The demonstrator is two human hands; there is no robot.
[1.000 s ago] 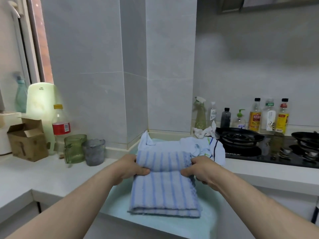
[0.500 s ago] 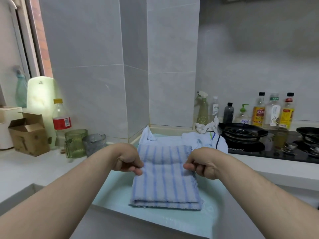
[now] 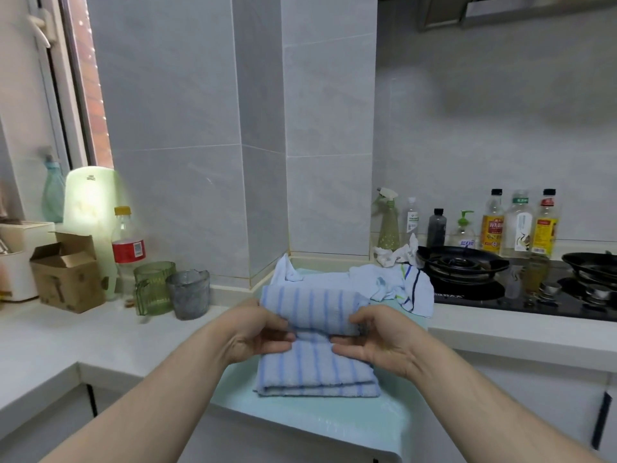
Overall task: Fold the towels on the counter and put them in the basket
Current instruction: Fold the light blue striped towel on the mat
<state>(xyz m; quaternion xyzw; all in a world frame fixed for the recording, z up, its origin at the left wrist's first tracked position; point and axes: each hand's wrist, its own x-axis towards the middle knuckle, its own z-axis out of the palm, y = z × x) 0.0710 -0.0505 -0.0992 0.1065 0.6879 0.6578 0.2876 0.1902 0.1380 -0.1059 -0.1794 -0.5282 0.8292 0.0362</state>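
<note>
Folding in hand — striped towel (image 3: 317, 372) on counter (image 3: 100, 335), far half doubled over and pinched at either side by left hand (image 3: 257, 332) and right hand (image 3: 374, 339). Next, likely: lay fold flat, square corners — basket out of view.

Walls: I see pale grey tile (image 3: 173, 95) all round, with a boxed column (image 3: 320, 128) jutting out at the corner.
Window: on my left, a white frame (image 3: 55, 95) with red brick (image 3: 90, 78) outside.
Counter: a white counter (image 3: 50, 339) turns the corner, with white cabinet fronts (image 3: 551, 412) below it.
Hob: a black gas hob (image 3: 494, 297) on my right, with bottles (image 3: 519, 225) lined up behind it.
Overhead: the edge of an extractor hood (image 3: 467, 8) shows at top right.
Light: soft daylight comes from the left.
</note>
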